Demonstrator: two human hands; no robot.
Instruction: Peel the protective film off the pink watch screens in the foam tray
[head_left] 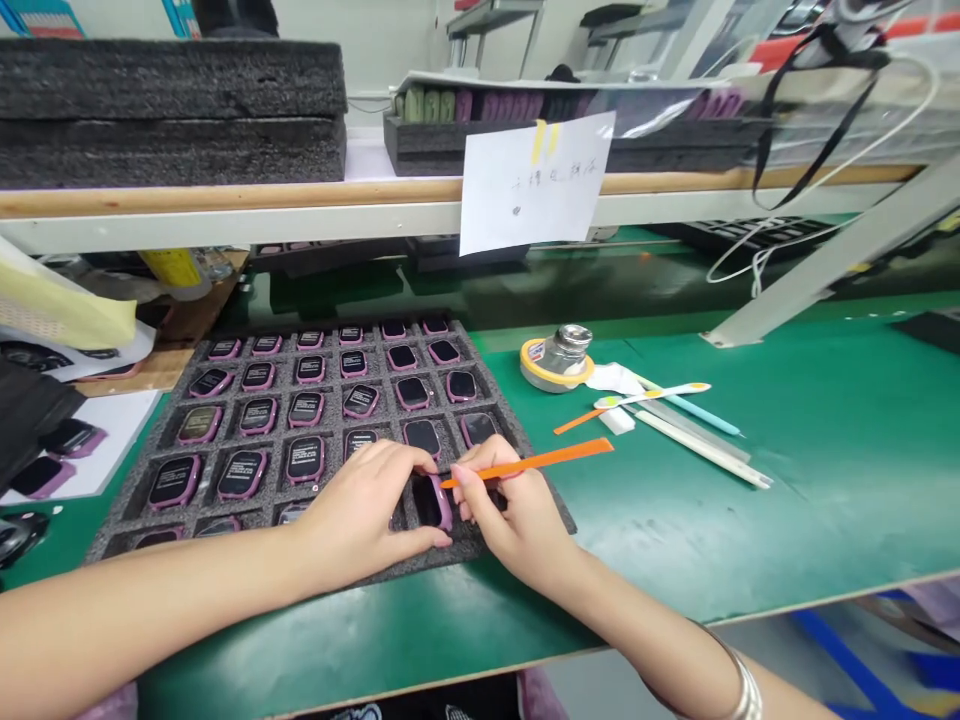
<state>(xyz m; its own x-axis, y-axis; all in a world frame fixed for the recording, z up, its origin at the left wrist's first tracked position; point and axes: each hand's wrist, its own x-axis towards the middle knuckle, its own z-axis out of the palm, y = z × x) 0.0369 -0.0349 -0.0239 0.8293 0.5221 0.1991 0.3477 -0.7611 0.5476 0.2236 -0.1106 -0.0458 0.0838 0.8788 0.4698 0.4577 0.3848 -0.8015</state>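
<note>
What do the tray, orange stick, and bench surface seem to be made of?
Tray: dark grey foam, matte, porous, with cut pockets. Orange stick, in the right hand beside the watch case the left hand grips: probably plastic, smooth, thin, uniformly coloured. Bench surface: green mat, perhaps rubber or vinyl, faintly glossy with reflections.

Green desk (825, 480): grey foam tray (489, 395) of watch cases (305, 408) at left-centre; tape roll (556, 362) just right of it; thin sticks (697, 440) and small orange strip (577, 420) beside roll; white sheet (112, 430) far left.
</note>
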